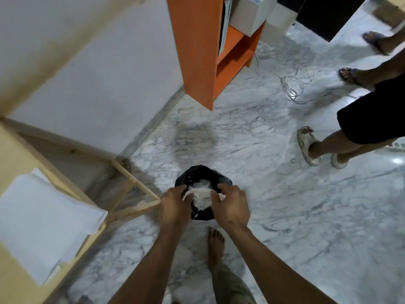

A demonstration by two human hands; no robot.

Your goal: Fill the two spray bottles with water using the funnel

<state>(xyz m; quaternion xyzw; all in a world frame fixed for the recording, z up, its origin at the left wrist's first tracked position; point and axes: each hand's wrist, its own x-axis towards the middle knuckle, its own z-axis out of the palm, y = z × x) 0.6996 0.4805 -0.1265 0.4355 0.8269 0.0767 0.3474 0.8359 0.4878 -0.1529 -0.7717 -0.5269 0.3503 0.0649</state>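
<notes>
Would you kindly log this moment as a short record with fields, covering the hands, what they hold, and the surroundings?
left hand: grip on the left edge of the white plastic wrapping
right hand: grip on the wrapping's right edge
black bag: open on the marble floor, right under the wrapping
spray bottles, funnel: not visible
orange shelf: stands beyond the bag
white cable: loose on the floor
bystanders: at right, in sandals

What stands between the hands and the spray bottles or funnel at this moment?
Neither spray bottles nor a funnel can be made out. Both the left hand and the right hand grip crumpled clear plastic inside a black bag held above the marble floor. What the plastic holds cannot be seen.
</notes>
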